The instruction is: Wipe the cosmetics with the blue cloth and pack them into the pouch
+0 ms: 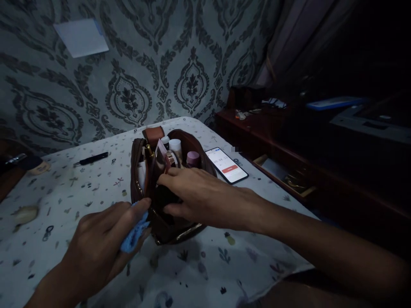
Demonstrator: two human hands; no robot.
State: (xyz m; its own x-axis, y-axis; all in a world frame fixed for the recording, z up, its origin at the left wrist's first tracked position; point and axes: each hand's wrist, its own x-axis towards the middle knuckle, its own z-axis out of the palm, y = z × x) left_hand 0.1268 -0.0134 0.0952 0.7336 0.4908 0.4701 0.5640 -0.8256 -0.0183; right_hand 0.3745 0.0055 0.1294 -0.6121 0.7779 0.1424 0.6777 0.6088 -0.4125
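A brown zippered bag (189, 139) stands unzipped on the bed, packed with bottles and cosmetics. My right hand (201, 194) reaches into its front part, with thumb and fingers around something dark whose kind I cannot make out. At the bag's near left edge, my left hand (107, 241) is closed on a crumpled blue cloth (134, 233), its fingertips by the zipper. Inside the bag are a white-capped bottle (175, 146), a pink-capped container (193, 158) and a pinkish flat packet (159, 156). The bag's lower contents are hidden behind my right hand.
A lit phone (227, 165) showing a timer lies right of the bag. A black pen (93, 158) rests on the patterned sheet (80, 184) to the left. On the right is a dark red cabinet (234, 122) with an open drawer (282, 175).
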